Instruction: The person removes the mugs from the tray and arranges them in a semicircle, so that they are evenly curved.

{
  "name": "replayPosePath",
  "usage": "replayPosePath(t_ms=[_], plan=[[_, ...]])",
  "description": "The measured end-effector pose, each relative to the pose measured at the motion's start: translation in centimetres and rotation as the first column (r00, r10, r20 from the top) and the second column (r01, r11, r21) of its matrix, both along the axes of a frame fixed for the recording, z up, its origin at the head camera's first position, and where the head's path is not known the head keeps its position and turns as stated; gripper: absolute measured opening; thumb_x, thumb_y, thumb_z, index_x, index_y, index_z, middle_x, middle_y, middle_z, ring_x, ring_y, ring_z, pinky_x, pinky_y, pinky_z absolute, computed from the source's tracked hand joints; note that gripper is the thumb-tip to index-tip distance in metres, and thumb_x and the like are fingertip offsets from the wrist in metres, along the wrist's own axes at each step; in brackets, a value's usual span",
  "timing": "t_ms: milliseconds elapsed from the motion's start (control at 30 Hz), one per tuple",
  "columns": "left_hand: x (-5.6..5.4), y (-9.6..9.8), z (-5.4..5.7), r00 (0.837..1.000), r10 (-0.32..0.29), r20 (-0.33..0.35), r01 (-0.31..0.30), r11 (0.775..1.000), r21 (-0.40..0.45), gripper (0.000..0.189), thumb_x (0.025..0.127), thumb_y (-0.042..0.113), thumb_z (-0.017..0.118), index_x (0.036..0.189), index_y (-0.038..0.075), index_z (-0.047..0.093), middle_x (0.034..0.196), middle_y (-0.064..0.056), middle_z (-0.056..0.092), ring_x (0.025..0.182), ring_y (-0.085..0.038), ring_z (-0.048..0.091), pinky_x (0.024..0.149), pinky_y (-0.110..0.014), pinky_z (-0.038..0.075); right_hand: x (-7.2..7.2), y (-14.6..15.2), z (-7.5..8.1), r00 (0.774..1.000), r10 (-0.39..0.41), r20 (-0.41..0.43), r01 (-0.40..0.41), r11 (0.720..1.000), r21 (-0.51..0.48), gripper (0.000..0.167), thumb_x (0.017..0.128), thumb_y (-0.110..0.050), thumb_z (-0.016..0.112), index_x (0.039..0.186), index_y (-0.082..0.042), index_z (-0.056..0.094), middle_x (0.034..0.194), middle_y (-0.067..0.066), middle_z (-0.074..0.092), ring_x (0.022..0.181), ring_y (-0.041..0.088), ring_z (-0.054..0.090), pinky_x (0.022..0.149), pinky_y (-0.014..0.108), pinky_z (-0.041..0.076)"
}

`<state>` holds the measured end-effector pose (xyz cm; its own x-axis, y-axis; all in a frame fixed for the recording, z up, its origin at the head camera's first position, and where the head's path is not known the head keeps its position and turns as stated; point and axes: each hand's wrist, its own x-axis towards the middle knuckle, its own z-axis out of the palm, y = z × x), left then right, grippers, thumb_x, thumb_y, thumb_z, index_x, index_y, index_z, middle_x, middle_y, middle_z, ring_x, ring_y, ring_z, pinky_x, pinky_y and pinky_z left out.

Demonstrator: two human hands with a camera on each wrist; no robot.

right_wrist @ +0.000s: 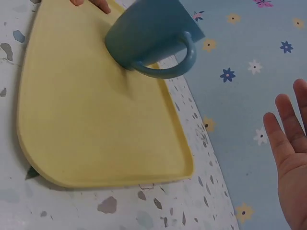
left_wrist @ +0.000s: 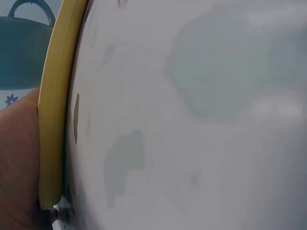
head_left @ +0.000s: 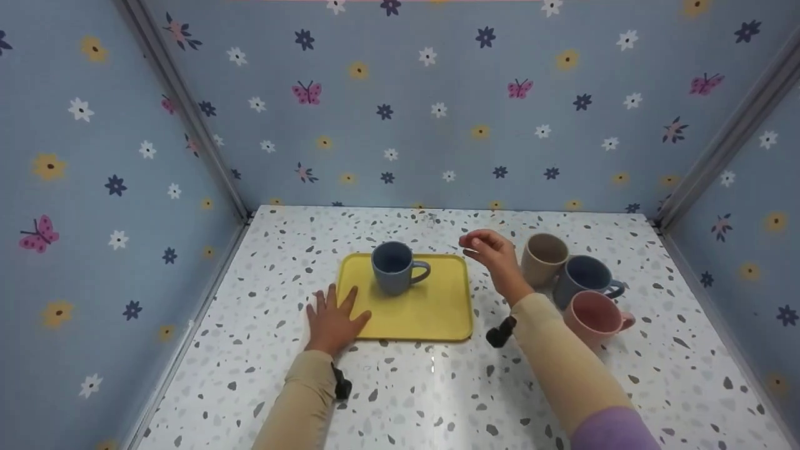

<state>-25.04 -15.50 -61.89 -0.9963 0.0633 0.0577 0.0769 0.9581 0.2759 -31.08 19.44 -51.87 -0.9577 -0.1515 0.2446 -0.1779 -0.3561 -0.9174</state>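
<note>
A blue mug [head_left: 392, 269] stands upright on the left half of a yellow tray [head_left: 437, 312], its handle toward the right. My left hand [head_left: 334, 322] rests with spread fingers on the tray's left edge; the left wrist view shows the tray's rim [left_wrist: 55, 110] against the hand. My right hand [head_left: 497, 259] is raised past the tray's right edge, fingers loosely bent and holding nothing. In the right wrist view the right hand [right_wrist: 295, 158] shows apart from the mug [right_wrist: 148, 38], fingers extended.
Right of the tray, close together, stand a beige mug [head_left: 542, 259], a second blue mug [head_left: 584, 281] and a pink mug [head_left: 597, 315]. The speckled white table [head_left: 412, 400] meets flower-patterned walls [head_left: 412, 87] at the back and sides.
</note>
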Motion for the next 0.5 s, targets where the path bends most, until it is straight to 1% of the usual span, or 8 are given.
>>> replayPosePath(t_ms=[67,167,333,500], plan=[[0.0,0.0,0.1,1.0,0.001,-0.008,-0.001,1.0,0.004,0.068,0.081,0.066,0.037,0.139,0.032,0.027,0.143,-0.019,0.013,0.126,-0.045,0.006,0.094,-0.062,0.002,0.0,-0.8,-0.5,1.0,0.0,0.014,0.0,1.0,0.002,0.026,0.086,-0.008,0.057,0.105,0.008,0.052,0.107,0.026,0.053,0.103,0.036,0.05,0.09,0.051,0.033],[0.1,0.0,0.2,1.0,-0.002,-0.014,0.002,1.0,0.001,0.068,0.081,0.065,0.038,0.139,0.031,0.028,0.143,-0.02,0.013,0.126,-0.046,0.007,0.094,-0.063,0.003,0.1,-1.9,-1.2,0.999,-0.014,0.042,0.012,0.999,0.036,0.026,0.086,-0.01,0.058,0.106,0.006,0.054,0.107,0.023,0.055,0.103,0.033,0.051,0.089,0.049,0.036],[0.2,0.1,0.5,1.0,-0.01,-0.017,0.01,1.0,0.01,0.067,0.081,0.063,0.039,0.139,0.029,0.029,0.142,-0.021,0.014,0.125,-0.047,0.007,0.093,-0.064,0.003,0.3,-3.5,-2.4,0.995,-0.039,0.094,0.027,0.992,0.12,0.03,0.086,-0.014,0.059,0.11,0.004,0.054,0.11,0.018,0.055,0.104,0.028,0.052,0.088,0.044,0.039],[0.2,0.1,0.4,1.0,-0.001,-0.005,0.001,1.0,0.008,0.068,0.081,0.065,0.037,0.139,0.031,0.027,0.143,-0.019,0.013,0.125,-0.046,0.006,0.094,-0.063,0.003,0.1,-4.9,-3.9,0.989,-0.055,0.134,0.024,0.974,0.224,0.035,0.087,-0.018,0.057,0.116,0.0,0.052,0.113,0.011,0.055,0.105,0.023,0.051,0.089,0.042,0.039]])
